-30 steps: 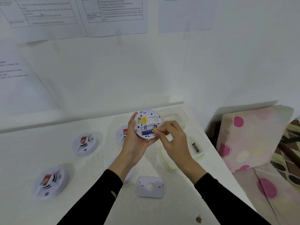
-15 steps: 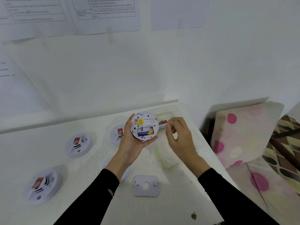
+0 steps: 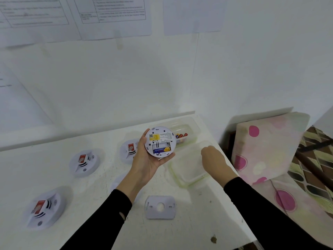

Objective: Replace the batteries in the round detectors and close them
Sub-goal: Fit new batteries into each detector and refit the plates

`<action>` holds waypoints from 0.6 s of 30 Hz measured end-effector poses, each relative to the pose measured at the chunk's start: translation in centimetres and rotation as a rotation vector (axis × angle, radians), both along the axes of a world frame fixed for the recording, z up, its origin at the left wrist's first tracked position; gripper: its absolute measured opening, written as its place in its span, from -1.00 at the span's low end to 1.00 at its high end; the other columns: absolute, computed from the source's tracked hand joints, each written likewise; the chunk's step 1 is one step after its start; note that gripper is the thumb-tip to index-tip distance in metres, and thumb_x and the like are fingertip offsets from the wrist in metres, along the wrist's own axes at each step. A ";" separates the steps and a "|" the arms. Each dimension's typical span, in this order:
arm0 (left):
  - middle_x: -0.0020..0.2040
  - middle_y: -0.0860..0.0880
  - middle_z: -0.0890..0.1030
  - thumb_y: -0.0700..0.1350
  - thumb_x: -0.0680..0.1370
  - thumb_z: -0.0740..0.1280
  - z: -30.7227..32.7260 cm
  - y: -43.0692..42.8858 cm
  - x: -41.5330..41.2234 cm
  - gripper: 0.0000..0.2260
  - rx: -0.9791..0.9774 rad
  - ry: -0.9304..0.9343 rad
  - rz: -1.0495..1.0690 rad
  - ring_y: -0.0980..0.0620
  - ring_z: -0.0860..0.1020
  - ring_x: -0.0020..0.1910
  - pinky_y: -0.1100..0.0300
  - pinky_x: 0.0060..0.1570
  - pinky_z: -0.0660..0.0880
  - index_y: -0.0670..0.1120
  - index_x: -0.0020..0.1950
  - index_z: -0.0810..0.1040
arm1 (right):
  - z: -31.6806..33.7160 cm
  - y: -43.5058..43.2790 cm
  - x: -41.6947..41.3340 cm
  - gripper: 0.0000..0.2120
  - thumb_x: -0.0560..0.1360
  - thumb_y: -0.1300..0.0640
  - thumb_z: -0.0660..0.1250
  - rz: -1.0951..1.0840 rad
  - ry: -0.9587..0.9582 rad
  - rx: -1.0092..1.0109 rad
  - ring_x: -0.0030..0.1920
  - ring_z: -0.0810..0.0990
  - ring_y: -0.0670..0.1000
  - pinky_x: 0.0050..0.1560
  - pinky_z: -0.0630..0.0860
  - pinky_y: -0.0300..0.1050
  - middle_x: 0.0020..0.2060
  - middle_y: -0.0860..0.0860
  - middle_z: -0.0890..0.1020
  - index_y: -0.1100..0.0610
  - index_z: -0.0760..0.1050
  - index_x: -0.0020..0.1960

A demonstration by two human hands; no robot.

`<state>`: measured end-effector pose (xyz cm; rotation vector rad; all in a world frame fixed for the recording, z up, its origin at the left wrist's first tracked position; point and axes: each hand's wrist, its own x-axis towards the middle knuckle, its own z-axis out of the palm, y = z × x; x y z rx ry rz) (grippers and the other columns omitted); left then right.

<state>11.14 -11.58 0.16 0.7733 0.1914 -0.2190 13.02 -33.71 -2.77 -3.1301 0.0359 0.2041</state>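
Your left hand [image 3: 146, 165] cups the open detector [image 3: 160, 141], fingers and thumb curled round its rim, its back facing you and one blue battery [image 3: 161, 150] in its bay. Just right of the detector, your right hand [image 3: 214, 159] hangs over a clear tub [image 3: 183, 170] with its fingers bent down and the tips hidden, so you cannot tell whether they pinch anything. The cover plate [image 3: 160, 207] lies on the table nearer you than the detector.

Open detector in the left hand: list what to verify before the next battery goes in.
1. Detector gripped in left hand, back showing: ok.
2. Blue battery seated in the compartment: ok.
3. Second slot above it filled: not ok, looks empty.
4. Right hand holding a fresh battery: cannot tell, fingers hidden.
5. Spare batteries in the clear container: ok.
6. Cover plate on the table: ok.
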 end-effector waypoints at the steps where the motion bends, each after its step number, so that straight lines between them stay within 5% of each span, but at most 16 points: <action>1: 0.25 -0.16 0.63 0.03 0.67 0.19 0.0 0.1 0.0 -0.68 0.003 0.005 -0.001 -0.24 0.64 0.16 -0.28 0.06 0.58 0.04 0.39 0.50 | -0.1 -0.2 0.0 -0.77 0.54 0.35 0.15 0.002 0.001 0.036 0.16 0.52 0.08 0.05 0.45 -0.14 0.13 0.12 0.52 0.22 0.46 0.15; 5: 0.32 -0.19 0.58 0.05 0.65 0.21 -0.2 0.3 0.1 -0.63 0.022 0.015 -0.008 -0.26 0.60 0.22 -0.28 0.07 0.58 0.02 0.45 0.44 | 1.0 0.3 -0.4 -0.87 0.44 0.28 0.33 0.007 -0.230 0.551 -0.14 0.56 0.08 -0.12 0.49 -0.10 -0.11 0.07 0.58 0.13 0.49 -0.03; 8: 0.32 -0.20 0.57 0.09 0.66 0.19 -0.3 0.1 0.2 -0.61 0.041 0.021 -0.014 -0.25 0.60 0.22 -0.28 0.11 0.56 0.00 0.46 0.43 | 3.9 3.1 -2.3 -0.86 0.46 0.27 0.43 0.199 -0.524 1.017 -0.21 0.59 -0.09 -0.12 0.51 -0.31 -0.15 -0.05 0.64 0.10 0.54 -0.03; 15: 0.15 -0.17 0.68 0.10 0.69 0.05 0.5 -1.0 -0.6 -0.54 0.074 -0.032 -0.135 -0.09 0.66 0.10 -0.09 0.17 0.53 0.02 0.05 0.74 | 4.3 6.8 -2.8 -0.85 0.44 0.27 0.46 0.501 -0.722 0.909 -0.02 0.58 -0.10 0.06 0.49 -0.21 -0.11 -0.03 0.70 0.15 0.64 0.00; 18: 0.34 -0.22 0.55 0.13 0.68 0.10 0.2 -0.9 -0.5 -0.62 0.068 -0.022 -0.157 -0.12 0.55 0.31 -0.07 0.16 0.54 0.01 0.37 0.54 | 4.1 7.3 -2.6 -0.83 0.45 0.31 0.42 0.600 -0.734 0.816 -0.01 0.56 -0.11 0.05 0.45 -0.26 -0.09 -0.01 0.70 0.15 0.64 0.02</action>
